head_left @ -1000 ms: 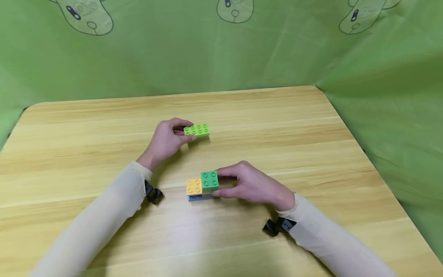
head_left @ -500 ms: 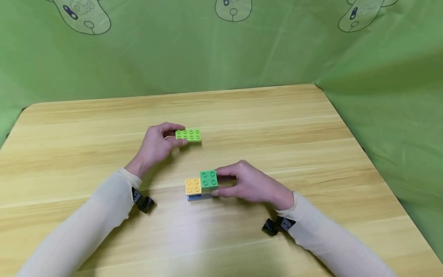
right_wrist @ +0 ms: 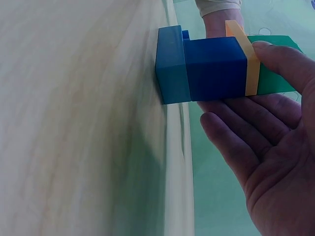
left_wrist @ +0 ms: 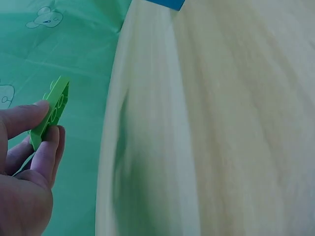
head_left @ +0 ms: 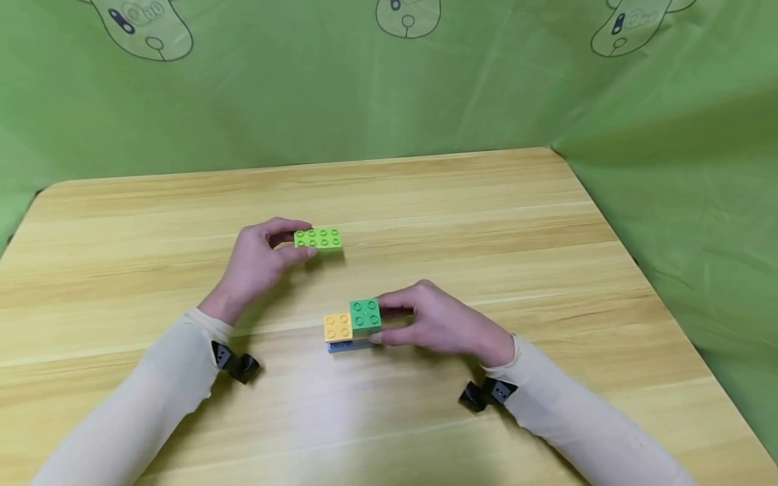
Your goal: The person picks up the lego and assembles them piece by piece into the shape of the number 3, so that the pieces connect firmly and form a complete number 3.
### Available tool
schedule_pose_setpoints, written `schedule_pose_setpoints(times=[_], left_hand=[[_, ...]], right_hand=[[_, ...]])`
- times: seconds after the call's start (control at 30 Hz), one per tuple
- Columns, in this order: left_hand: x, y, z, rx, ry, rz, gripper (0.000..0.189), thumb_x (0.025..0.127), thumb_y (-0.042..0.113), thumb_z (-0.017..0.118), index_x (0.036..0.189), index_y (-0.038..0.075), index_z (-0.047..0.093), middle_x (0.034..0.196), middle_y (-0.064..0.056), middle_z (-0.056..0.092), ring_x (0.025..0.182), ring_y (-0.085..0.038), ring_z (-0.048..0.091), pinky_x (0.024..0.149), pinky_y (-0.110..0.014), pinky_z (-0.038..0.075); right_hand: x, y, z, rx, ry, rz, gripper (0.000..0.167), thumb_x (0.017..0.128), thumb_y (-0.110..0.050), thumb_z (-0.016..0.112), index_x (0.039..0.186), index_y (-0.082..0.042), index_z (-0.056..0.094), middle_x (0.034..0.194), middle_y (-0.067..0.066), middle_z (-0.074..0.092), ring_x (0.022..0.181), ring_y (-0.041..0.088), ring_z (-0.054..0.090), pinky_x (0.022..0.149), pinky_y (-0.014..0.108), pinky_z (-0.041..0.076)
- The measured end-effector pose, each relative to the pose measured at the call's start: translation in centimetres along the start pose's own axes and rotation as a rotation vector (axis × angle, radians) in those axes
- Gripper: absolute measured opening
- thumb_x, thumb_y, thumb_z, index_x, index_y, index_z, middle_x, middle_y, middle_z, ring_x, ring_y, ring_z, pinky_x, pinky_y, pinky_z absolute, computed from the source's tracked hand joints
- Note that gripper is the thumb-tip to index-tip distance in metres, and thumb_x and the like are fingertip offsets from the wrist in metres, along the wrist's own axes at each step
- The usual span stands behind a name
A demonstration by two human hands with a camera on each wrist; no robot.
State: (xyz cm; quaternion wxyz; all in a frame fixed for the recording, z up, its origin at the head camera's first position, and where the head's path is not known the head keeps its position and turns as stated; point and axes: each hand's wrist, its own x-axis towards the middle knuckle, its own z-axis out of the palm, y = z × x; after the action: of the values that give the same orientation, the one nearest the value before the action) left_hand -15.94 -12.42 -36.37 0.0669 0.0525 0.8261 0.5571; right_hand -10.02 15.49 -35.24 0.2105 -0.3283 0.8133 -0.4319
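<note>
In the head view my left hand [head_left: 252, 266] pinches a flat lime-green building brick [head_left: 318, 238] with two rows of studs, held above the table. The left wrist view shows the hollow underside of that lime brick [left_wrist: 60, 101] between thumb and fingers. To the right and closer, my right hand [head_left: 446, 324] grips a brick stack on the table. On its top sits a green square brick [head_left: 365, 314], over a yellow plate [head_left: 337, 327]. Beneath them, in the right wrist view, are a dark blue brick [right_wrist: 216, 69] and a lighter blue base brick [right_wrist: 172, 66].
The wooden table [head_left: 486, 223] reaches back to a green cloth [head_left: 304, 88] with printed animal heads, which also hangs along the right side. Black wrist cameras sit at both cuffs, the left one [head_left: 236, 363] and the right one [head_left: 487, 395].
My left hand has moved left and slightly nearer with the lime brick, away from the stack. My right hand and the stack have stayed almost still.
</note>
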Motion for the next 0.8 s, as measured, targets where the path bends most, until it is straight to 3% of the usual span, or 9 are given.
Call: schedule_pose_setpoints(times=[0.33, 0.6, 0.8], left_hand=[[-1.3, 0.5, -0.6, -0.032, 0.006, -0.061, 0.045, 0.083, 0.018, 0.081, 0.124, 0.008, 0.066, 0.116, -0.009, 0.06, 0.105, -0.02, 0.059, 0.079, -0.022, 0.053], [-2.5, 0.9, -0.3, -0.132, 0.039, -0.038, 0.043, 0.083, 0.008, 0.08, 0.123, 0.004, 0.065, 0.118, -0.009, 0.062, 0.105, -0.021, 0.062, 0.08, -0.021, 0.054], [-3.3, 1.3, 0.0, -0.225, 0.015, -0.055, 0.043, 0.083, 0.006, 0.079, 0.123, 0.005, 0.065, 0.116, -0.011, 0.065, 0.103, -0.019, 0.066, 0.08, -0.026, 0.056]], right_hand=[[0.1, -0.1, 0.0, 0.0, -0.001, 0.004, 0.034, 0.086, -0.019, 0.078, 0.118, -0.009, 0.071, 0.11, -0.007, 0.07, 0.101, 0.005, 0.065, 0.088, 0.031, 0.054], [0.2, -0.1, 0.1, 0.024, -0.003, 0.005, 0.036, 0.086, -0.018, 0.079, 0.119, -0.008, 0.07, 0.111, -0.005, 0.07, 0.101, 0.006, 0.065, 0.088, 0.032, 0.054], [0.1, -0.2, 0.0, 0.013, -0.003, 0.026, 0.036, 0.086, -0.018, 0.078, 0.119, -0.008, 0.07, 0.111, -0.006, 0.07, 0.101, 0.005, 0.065, 0.089, 0.031, 0.054]])
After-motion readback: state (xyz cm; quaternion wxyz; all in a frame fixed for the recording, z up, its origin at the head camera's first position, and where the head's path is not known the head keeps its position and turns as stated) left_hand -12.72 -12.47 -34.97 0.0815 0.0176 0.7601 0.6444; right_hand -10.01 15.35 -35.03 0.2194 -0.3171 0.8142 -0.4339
